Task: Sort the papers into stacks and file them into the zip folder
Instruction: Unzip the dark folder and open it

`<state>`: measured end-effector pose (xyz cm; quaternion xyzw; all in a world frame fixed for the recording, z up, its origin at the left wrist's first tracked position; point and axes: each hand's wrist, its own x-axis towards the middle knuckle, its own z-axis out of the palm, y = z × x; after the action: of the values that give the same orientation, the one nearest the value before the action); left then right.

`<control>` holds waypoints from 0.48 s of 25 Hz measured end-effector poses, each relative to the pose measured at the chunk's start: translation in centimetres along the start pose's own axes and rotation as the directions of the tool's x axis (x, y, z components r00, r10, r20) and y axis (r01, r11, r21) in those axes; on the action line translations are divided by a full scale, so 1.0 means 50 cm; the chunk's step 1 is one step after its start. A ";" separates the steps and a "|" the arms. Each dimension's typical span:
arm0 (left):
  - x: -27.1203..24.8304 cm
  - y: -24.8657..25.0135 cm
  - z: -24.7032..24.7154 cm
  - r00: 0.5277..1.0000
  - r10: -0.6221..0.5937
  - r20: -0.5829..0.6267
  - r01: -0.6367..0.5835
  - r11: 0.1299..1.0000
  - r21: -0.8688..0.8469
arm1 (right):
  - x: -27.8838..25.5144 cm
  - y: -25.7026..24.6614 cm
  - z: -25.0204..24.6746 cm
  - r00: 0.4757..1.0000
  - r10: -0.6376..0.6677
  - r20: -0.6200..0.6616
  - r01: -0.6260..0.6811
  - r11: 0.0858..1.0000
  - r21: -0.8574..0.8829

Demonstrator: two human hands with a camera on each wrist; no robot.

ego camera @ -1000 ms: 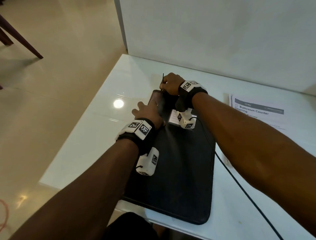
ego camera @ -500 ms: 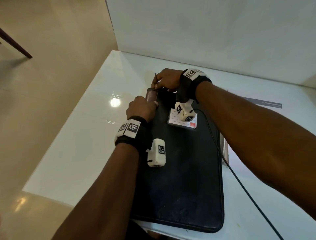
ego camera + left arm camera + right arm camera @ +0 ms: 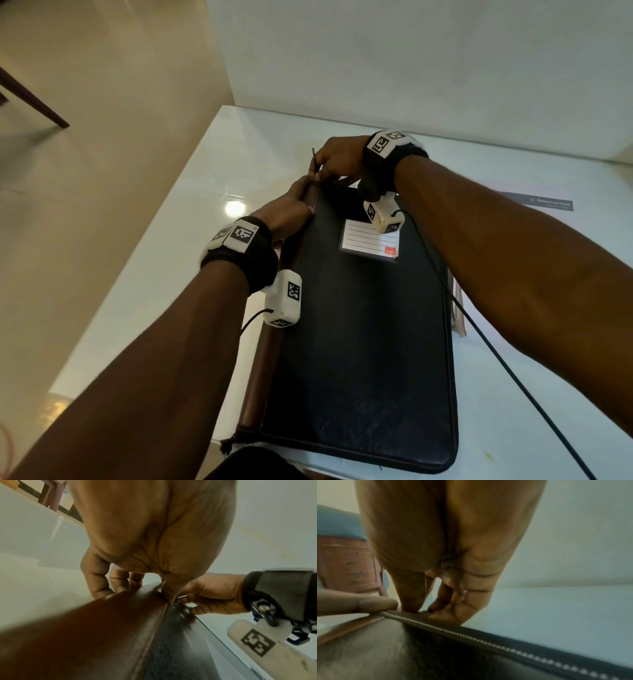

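From the head view, your zip folder [image 3: 363, 329] is lying flat on the white table [image 3: 144, 274], closed. Your left hand [image 3: 286, 212] is gripping its far left corner at the brown spine, while your right hand [image 3: 337, 159] is pinching the zip pull [image 3: 314, 161] just beyond that corner. Papers [image 3: 551, 205] are peeking out past your right forearm.

From the left wrist, your fingers [image 3: 96, 577] are curling around the corner.

From the right wrist, your fingertips [image 3: 409, 601] are closing at the zipper's [image 3: 488, 641] end.

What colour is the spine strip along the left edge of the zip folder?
Brown, against the black cover of the zip folder; the spine strip shows best in the head view.
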<state>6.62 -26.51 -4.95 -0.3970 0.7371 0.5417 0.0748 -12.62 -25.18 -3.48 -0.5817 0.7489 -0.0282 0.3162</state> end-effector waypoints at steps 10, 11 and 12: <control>0.016 -0.012 0.004 1.000 -0.008 -0.016 0.008 0.999 -0.035 | -0.010 0.007 -0.005 0.999 -0.040 -0.025 0.042 0.994 0.102; 0.018 -0.014 0.005 1.000 0.001 -0.013 -0.001 0.999 -0.034 | -0.010 0.008 -0.005 0.999 -0.038 -0.033 0.042 0.990 0.132; 0.019 -0.014 0.006 1.000 0.001 -0.012 -0.001 0.999 -0.033 | -0.009 0.009 -0.003 0.998 -0.034 -0.049 0.042 0.986 0.161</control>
<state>6.38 -26.80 -6.10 -0.4012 0.7286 0.5515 0.0633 -13.00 -24.69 -3.34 -0.5673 0.7401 -0.1083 0.3446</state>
